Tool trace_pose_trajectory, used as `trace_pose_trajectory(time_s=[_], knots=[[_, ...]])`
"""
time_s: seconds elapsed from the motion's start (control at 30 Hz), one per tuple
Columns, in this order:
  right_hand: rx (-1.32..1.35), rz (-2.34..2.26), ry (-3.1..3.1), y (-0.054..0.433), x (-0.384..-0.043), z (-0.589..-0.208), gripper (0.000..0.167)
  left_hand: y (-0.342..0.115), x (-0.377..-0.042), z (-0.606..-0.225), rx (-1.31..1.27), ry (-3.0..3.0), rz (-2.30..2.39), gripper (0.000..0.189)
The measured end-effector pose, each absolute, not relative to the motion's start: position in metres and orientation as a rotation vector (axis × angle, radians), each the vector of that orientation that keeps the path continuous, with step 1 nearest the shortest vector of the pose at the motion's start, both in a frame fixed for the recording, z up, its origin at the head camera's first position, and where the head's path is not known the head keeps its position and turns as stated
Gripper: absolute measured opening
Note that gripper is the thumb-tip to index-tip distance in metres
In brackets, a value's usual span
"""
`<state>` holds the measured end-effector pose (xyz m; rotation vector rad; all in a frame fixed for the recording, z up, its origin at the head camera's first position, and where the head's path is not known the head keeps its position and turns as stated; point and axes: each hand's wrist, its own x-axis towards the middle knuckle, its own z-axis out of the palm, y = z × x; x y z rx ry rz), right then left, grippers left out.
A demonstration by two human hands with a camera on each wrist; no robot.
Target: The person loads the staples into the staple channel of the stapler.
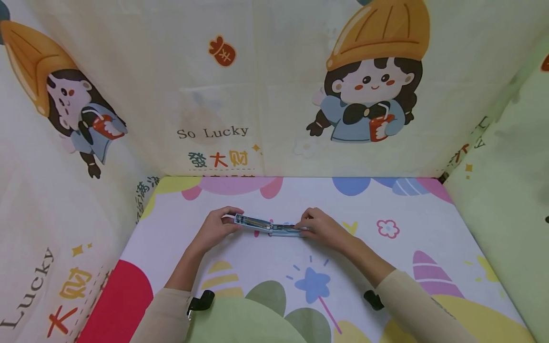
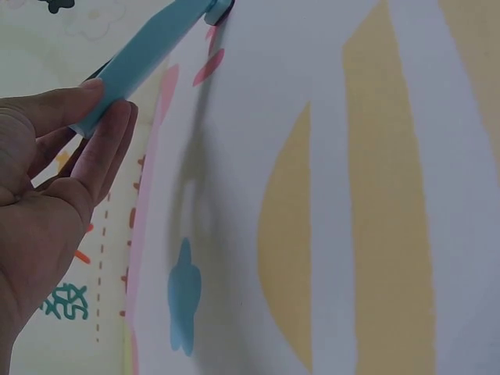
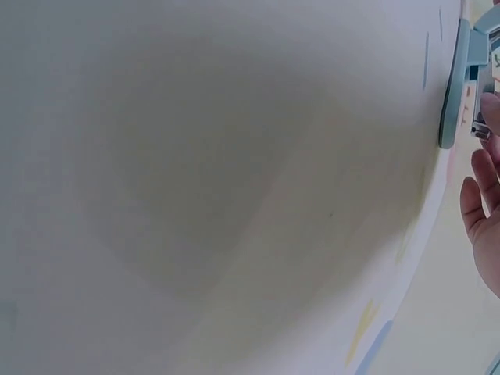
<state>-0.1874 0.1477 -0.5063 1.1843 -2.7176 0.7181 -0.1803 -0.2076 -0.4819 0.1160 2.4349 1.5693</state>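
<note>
The pencil case (image 3: 457, 86) is cut off at the right wrist view's edge; its printed pattern is too small to read from the head view.

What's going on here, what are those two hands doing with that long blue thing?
A person holds a long, flat blue case by its two ends just above a colourful patterned mat. The left hand pinches one end between thumb and fingers, and the right hand grips the other. The case appears partly slid open in the middle. Cartoon-printed cloth walls surround the mat.
</note>
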Motion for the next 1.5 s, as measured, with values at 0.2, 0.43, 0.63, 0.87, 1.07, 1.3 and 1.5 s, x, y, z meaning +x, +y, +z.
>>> trace_pose_trajectory(time_s=[0.2, 0.43, 0.63, 0.87, 1.07, 1.3, 1.5], knots=[[1.181, 0.697, -2.745, 0.150, -0.186, -0.507, 0.024, -0.207, -0.180, -0.482, 0.113, 2.435, 1.557, 0.042], [1.118, 0.791, -2.772, 0.155, -0.181, -0.509, 0.033, -0.209, -0.182, -0.484, 0.098, 2.439, 1.542, 0.042], [0.943, 0.912, -2.846, 0.162, -0.177, -0.511, 0.056, -0.208, -0.182, -0.483, 0.098, 2.444, 1.540, 0.042], [0.838, 0.889, -2.965, 0.166, -0.176, -0.515, 0.066, -0.207, -0.181, -0.481, 0.101, 2.457, 1.521, 0.041], [0.830, 0.858, -3.008, 0.168, -0.177, -0.516, 0.053, -0.206, -0.183, -0.480, 0.120, 2.462, 1.529, 0.043], [0.856, 0.865, -2.999, 0.168, -0.178, -0.516, 0.043, -0.204, -0.183, -0.476, 0.161, 2.467, 1.546, 0.043], [0.867, 0.870, -2.994, 0.167, -0.179, -0.516, 0.042, -0.202, -0.182, -0.471, 0.177, 2.483, 1.533, 0.043]])
